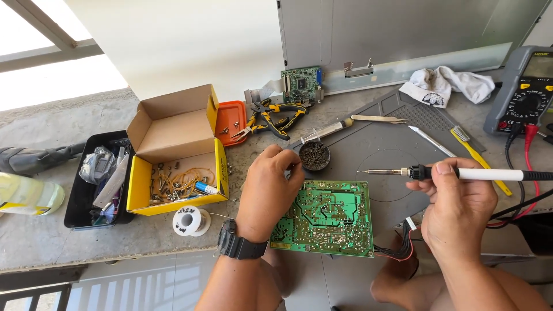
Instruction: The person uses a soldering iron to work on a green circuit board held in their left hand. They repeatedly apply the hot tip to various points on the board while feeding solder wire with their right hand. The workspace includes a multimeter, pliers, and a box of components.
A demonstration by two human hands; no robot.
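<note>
Table (pixel 52 242) carries a green circuit board (pixel 325 217); its upper left corner hides under the left hand (pixel 268 193), whose curled fingers (pixel 292 167) rest there, grip unclear. Right hand (pixel 458 204) fingers clasp a soldering iron (pixel 461 173), tip hovering above the board.

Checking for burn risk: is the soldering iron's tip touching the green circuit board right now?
No, the soldering iron is held level in the right hand, its tip in the air above the grey mat, clear of the green circuit board.
</note>
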